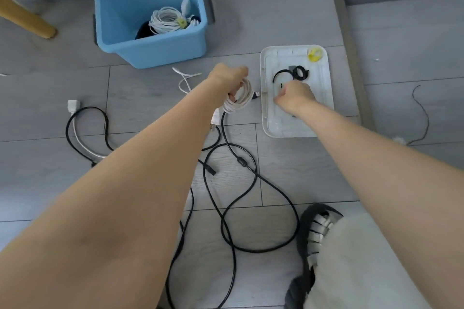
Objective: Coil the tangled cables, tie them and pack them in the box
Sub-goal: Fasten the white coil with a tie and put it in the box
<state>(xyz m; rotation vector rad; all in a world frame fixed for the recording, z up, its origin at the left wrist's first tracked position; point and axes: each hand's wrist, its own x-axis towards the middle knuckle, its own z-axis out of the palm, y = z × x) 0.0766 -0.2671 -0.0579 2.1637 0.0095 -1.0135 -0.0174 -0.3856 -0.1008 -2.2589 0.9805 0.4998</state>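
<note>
The left hand (pixel 229 78) has its grip closed around a white coil (pixel 241 98), held above the floor (pixel 288 20) just left of the white tray (pixel 329 88). The right hand (pixel 293 95) is over the tray with fingers curled, pinching a thin black tie (pixel 281 86). More ties (pixel 298 73) lie in the tray. The blue box (pixel 150 50) beyond holds a tied white cable (pixel 165 20). Loose black cables (pixel 251 183) sprawl on the floor nearer the person.

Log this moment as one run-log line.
left hand: holds white coil | right hand: pinches black tie over tray | blue box: partly packed
</note>
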